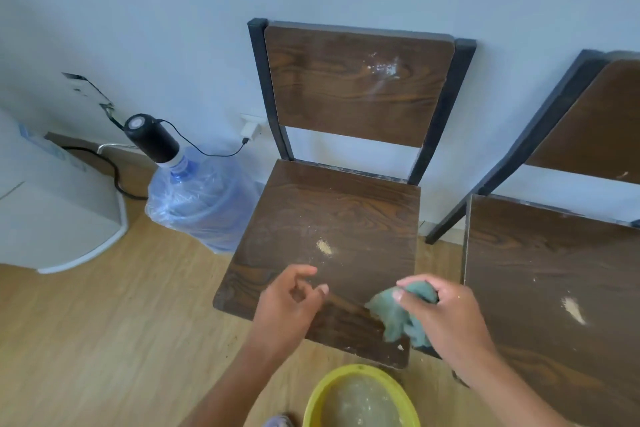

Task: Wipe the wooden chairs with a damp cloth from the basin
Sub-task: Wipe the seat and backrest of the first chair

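A dark wooden chair (332, 211) with a black metal frame stands against the wall, with pale dust patches on its seat and backrest. My right hand (446, 315) is closed around a bunched green cloth (398, 315) above the seat's front right corner. My left hand (291, 302) hovers over the seat's front edge, fingers loosely curled and holding nothing. A second wooden chair (554, 270) stands to the right, also dusty. A yellow basin (360, 399) of cloudy water sits on the floor below the first chair.
A large blue water bottle (201, 198) with a black pump (150, 139) stands left of the chair, its cable running to a wall plug (251, 128). A white appliance (52, 211) sits at far left. The floor (121, 340) is light wood.
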